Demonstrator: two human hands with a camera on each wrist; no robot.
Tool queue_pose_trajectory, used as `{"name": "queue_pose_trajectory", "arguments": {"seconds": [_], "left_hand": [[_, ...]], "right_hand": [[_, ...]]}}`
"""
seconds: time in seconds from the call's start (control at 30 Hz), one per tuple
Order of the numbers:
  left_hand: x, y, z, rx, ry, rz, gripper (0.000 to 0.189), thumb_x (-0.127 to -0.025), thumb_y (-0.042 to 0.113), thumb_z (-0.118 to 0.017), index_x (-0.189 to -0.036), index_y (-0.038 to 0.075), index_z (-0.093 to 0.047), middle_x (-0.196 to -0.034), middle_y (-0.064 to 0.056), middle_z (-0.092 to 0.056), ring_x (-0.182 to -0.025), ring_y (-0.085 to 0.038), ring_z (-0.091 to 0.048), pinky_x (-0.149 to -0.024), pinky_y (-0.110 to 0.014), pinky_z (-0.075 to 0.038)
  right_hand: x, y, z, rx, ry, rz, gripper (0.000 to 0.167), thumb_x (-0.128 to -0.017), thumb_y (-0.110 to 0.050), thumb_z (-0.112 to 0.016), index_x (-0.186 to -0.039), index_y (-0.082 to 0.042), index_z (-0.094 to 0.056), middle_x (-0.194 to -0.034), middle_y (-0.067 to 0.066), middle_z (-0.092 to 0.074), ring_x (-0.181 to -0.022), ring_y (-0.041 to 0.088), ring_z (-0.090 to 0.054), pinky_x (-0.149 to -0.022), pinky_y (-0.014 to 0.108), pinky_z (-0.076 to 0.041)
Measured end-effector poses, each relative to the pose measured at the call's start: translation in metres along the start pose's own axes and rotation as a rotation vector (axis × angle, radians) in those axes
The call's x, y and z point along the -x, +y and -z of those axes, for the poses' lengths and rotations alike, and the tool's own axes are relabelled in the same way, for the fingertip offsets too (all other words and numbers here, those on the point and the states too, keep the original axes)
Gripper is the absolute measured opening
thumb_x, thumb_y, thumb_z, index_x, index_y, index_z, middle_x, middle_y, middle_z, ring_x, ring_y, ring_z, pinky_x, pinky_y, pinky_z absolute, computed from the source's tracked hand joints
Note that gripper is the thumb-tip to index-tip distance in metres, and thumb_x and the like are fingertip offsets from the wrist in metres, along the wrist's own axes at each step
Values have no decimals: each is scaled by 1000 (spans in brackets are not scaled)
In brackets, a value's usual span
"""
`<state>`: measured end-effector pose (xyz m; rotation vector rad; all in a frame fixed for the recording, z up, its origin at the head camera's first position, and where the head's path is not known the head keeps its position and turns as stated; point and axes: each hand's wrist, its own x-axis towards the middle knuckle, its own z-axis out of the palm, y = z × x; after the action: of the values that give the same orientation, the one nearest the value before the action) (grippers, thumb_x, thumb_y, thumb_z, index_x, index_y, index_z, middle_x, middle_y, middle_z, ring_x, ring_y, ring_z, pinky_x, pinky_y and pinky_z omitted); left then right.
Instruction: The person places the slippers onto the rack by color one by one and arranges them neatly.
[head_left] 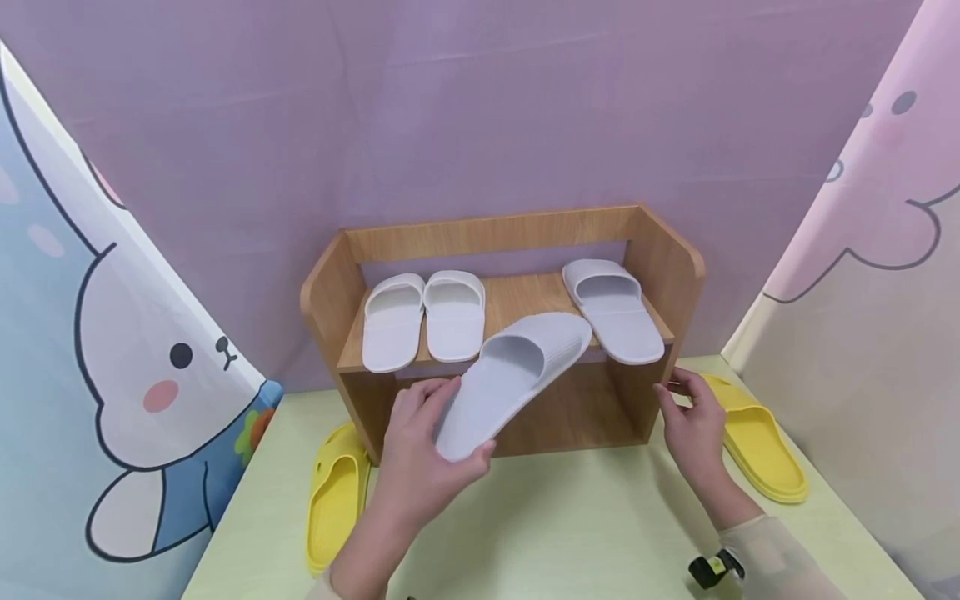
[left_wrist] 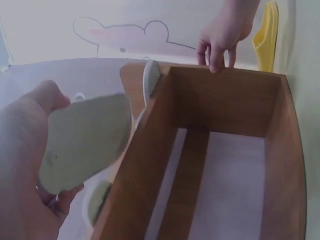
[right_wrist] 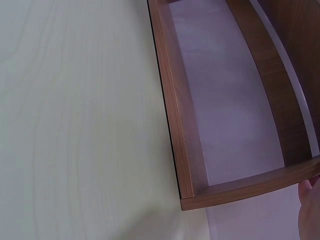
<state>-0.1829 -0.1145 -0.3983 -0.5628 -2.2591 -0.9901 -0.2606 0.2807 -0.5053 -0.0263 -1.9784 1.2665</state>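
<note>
My left hand (head_left: 420,458) pinches a white slipper (head_left: 517,367) at its heel end, thumb on one side and fingers on the other. The slipper is tilted in front of the upper shelf of a wooden shoe rack (head_left: 495,237), toe pointing up and right. In the left wrist view its sole faces the camera. At the rack's right side panel, my right hand (head_left: 693,421) touches the outer side near the front edge with its fingertips. A pair of white slippers (head_left: 454,321) stands on the shelf's left, and one white slipper (head_left: 615,317) on its right.
One yellow slipper (head_left: 335,500) lies on the table left of the rack, another yellow slipper (head_left: 757,446) to its right. A light green table (head_left: 555,525) bears the rack. Behind hangs a purple cloth (head_left: 480,117), with printed cartoon cloths at both sides.
</note>
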Motion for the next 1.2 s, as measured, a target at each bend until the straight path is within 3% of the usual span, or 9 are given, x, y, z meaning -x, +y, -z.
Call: {"name": "queue_pose_trajectory", "arguments": {"seconds": [0.17,0.57,0.8,1.07,1.2], "left_hand": [[-8,9,-6,-45,62,-12,80,-70,39,-97,-137,3,-74,-131,-6,-66,-119,-24,-56,-86,-44,-60],[-32,20,-23,-104,110,15,79,-74,45,-91,-134,-2,-74,-126,-16,-66,-114,-34,-57,-88,-50,-57],[-45,24,-30,-114,109,39,80,-74,46,-90,-135,-4,-73,-125,-17,-64,-120,-35,-56,-92,-52,-57],[-63,32,-37,-152,118,63,77,-74,45,-92,-133,-2,-73,-124,-16,-63,-113,-36,-53,-86,-49,-55],[-71,35,-42,-178,86,102,78,-76,46,-93,-134,-2,-72,-126,-17,-62,-117,-36,-52,-89,-49,-55]], "right_hand": [[0,0,0,-3,0,0,29,-100,1,-79,-128,3,-74,-118,16,-78,-99,-9,-65,-76,5,-54],[1,-1,1,-14,2,6,30,-99,2,-80,-128,2,-74,-118,16,-78,-100,-10,-65,-76,5,-54],[0,1,1,-4,3,-7,29,-99,2,-80,-128,2,-74,-118,15,-78,-99,-10,-65,-76,5,-54],[1,-1,1,-17,2,-6,29,-99,1,-80,-128,1,-75,-118,15,-78,-99,-9,-65,-76,5,-54],[1,-1,1,-12,0,-9,29,-99,1,-80,-128,1,-75,-118,15,-78,-100,-9,-65,-76,5,-54]]}}
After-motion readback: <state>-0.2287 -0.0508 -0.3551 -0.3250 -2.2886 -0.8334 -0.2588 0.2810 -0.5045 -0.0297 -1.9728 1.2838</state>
